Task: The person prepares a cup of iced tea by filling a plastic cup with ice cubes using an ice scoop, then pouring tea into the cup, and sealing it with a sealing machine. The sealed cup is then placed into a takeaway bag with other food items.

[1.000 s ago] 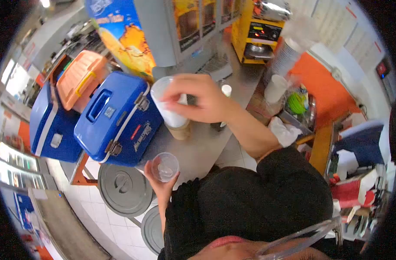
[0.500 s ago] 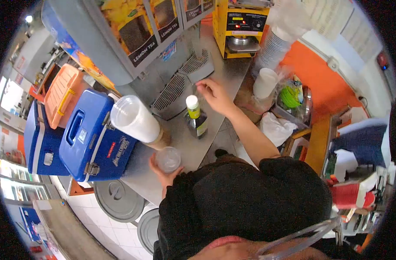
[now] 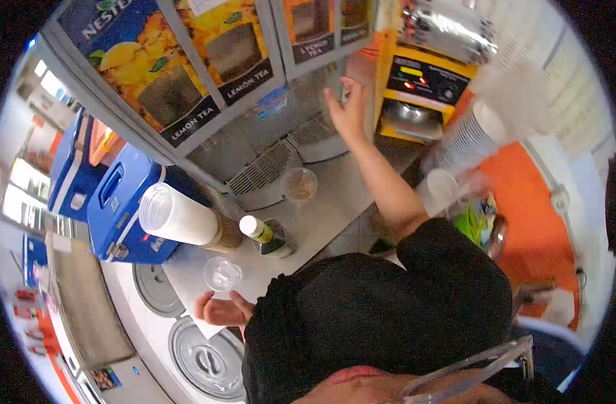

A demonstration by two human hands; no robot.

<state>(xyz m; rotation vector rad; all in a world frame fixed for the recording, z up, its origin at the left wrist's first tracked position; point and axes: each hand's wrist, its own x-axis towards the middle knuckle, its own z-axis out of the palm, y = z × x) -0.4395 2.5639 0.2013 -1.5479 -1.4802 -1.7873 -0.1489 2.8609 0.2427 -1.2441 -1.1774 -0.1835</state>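
A clear plastic cup point(image 3: 223, 275) stands on the metal counter. Just in front of it is my left hand point(image 3: 221, 310), its fingers apart and holding nothing. My right hand point(image 3: 348, 113) is raised in front of the drink dispenser point(image 3: 247, 145), with fingers spread and nothing in them. Beside the drip tray point(image 3: 261, 168) sits another clear cup point(image 3: 300, 186), with something brownish showing through it. Between the two cups is a dark bottle point(image 3: 273, 241) with a white cap and a green label.
A tall stack of cups point(image 3: 180, 217) stands left of the bottle, beside a blue cooler box point(image 3: 129, 202). To the right are a yellow machine point(image 3: 422, 87) and more stacked cups point(image 3: 466, 141). Grey round lids point(image 3: 207, 363) lie below the counter's left end.
My left hand has let go of the clear cup. My right hand has moved up towards the dispenser, and a second cup now shows by the drip tray. The view has shifted.
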